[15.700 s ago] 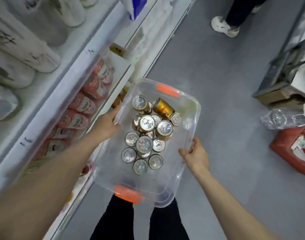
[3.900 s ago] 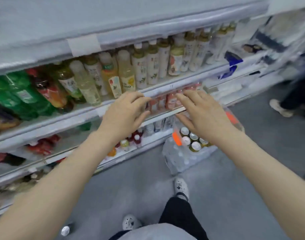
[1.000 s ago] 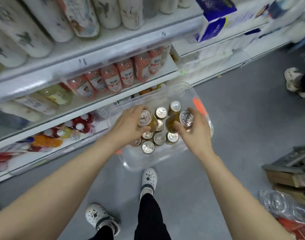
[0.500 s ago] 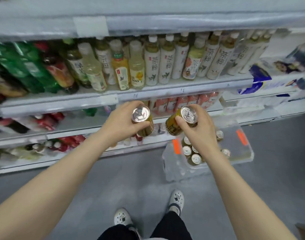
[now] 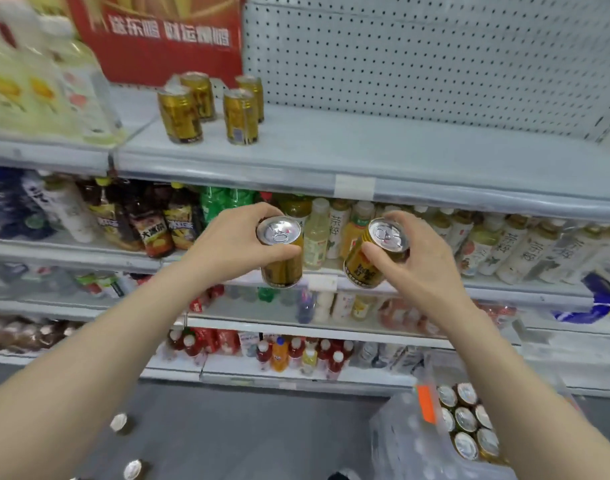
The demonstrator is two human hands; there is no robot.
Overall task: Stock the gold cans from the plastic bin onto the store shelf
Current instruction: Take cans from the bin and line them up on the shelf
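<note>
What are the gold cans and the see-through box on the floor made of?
The gold cans look like metal: shiny gold printed sides and silvery tops with pull tabs that catch the light. The plastic bin looks like clear, slightly cloudy plastic with an orange handle, since more cans show through its wall.

Grey floor (image 5: 248,431), white pegboard back wall (image 5: 418,57)

Both forearms are bare up to the left hand (image 5: 236,245) and right hand (image 5: 423,268); no sleeves, rings or watch behind the fingers.
</note>
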